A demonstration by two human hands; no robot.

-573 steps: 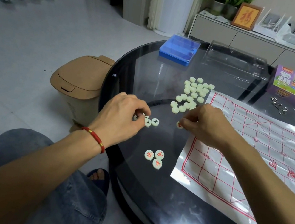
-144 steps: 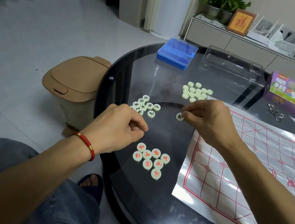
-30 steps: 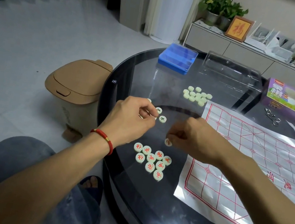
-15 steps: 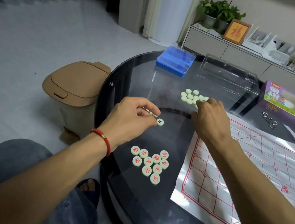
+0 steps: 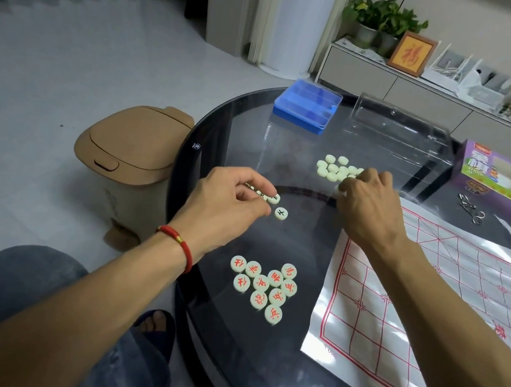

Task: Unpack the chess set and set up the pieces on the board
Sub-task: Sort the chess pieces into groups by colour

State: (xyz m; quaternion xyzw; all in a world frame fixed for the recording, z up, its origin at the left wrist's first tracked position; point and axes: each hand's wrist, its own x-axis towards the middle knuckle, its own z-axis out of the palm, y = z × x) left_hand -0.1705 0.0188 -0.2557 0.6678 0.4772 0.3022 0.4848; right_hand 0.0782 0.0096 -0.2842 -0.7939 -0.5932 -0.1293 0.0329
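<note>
Two hands over the table [image 5: 222, 139], head view only: right hand [image 5: 369, 210] sits at the near edge of the face-down pile [image 5: 336, 170] of pale pieces, its fingertips curled down onto a piece at the pile's near-right corner, apparently pinching it, tho the piece itself is mostly hidden. Pile lies just ahead & slightly left of that hand, so right is plainly the nearer one; round discs, so no long axis to mind. Left hand [image 5: 228, 202] hovers curled over the black-lettered pieces [image 5: 272, 198], thumb & forefinger seeming to nip one, w/ a lone black piece [image 5: 281, 213] just to its right. Red-lettered cluster [image 5: 262, 285] lies nearer the body, left of the board sheet [image 5: 434, 293], which carries no pieces yet. Vs 0.5 s ago: little changed, right hand reached the pile then & is now closed down tighter; 1 s ago it was back by the red cluster dropping a piece. Sorting step, I'd judge, roughly mid-way
</note>
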